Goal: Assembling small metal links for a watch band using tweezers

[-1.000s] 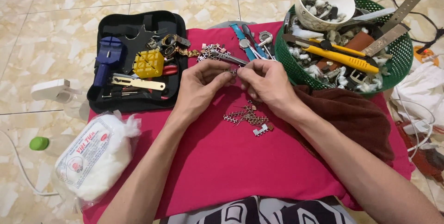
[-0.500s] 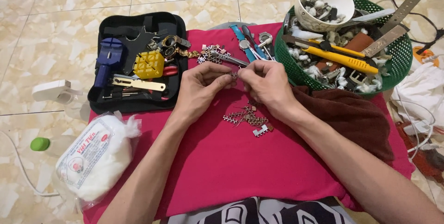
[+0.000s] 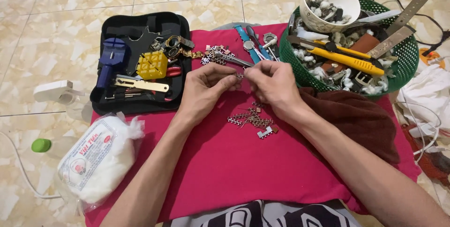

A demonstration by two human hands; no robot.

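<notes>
My left hand (image 3: 206, 88) and my right hand (image 3: 274, 86) meet over a red cushion (image 3: 243, 166), fingertips pinched together on a tiny metal watch band link (image 3: 240, 75). Just below the hands lies a small pile of loose metal links and pins (image 3: 253, 120). Beyond the fingers, a steel watch band piece (image 3: 220, 57) and a pair of watches with a blue strap (image 3: 251, 49) rest on the cushion's far edge.
A black tool case (image 3: 140, 63) with a blue tool, a yellow block and metal tools lies at the left. A green basket (image 3: 398, 74) at the right holds straps, a yellow knife and a white cup. A brown cloth (image 3: 356, 119), a cotton bag (image 3: 93, 161).
Both hands stay pinched together at the same spot; the fingers shift only slightly on the small link.
</notes>
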